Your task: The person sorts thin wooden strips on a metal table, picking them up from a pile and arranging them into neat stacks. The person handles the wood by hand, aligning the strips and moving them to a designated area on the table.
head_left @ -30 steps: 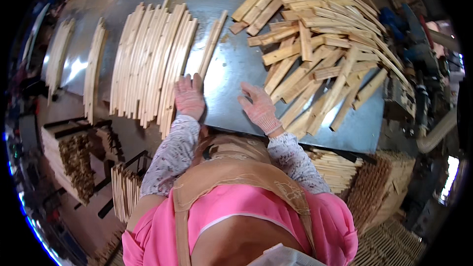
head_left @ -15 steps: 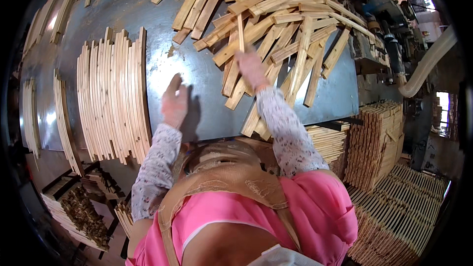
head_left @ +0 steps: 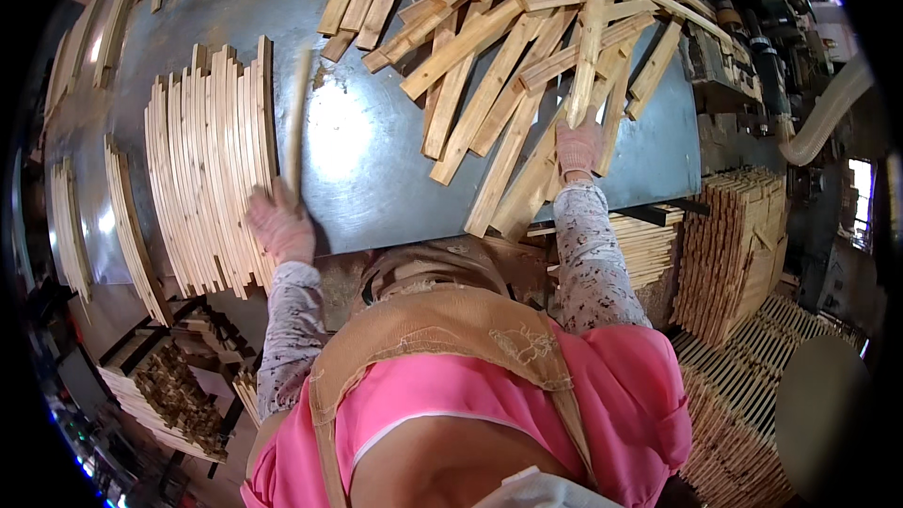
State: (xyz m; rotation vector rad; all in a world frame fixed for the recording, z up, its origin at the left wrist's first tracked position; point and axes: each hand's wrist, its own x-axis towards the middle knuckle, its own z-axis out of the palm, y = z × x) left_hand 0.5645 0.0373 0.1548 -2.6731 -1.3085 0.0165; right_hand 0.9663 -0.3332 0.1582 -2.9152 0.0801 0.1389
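Note:
My left hand (head_left: pixel 284 226) is closed around the lower end of a narrow wooden strip (head_left: pixel 300 122), blurred by motion, at the right side of a row of strips (head_left: pixel 202 169) laid side by side. Its fingers reach against the row's near right edge. Over to the right, my right hand (head_left: pixel 580 143) grips the near end of another wooden strip (head_left: pixel 589 61) in a loose, criss-crossed pile (head_left: pixel 499 47). That strip points away from me and lies over others.
The grey metal table (head_left: pixel 367 198) bears it all. Further left stands a short row of strips (head_left: pixel 132 226). Machinery with a hose (head_left: pixel 832 118) is at the far right. Stacked wood (head_left: pixel 729 254) stands below on the right, and a crate of offcuts (head_left: pixel 174 409) at lower left.
My left hand has moved left to the row and now holds a strip, seemingly the one my right hand held. My right hand has shifted right onto another strip in the pile.

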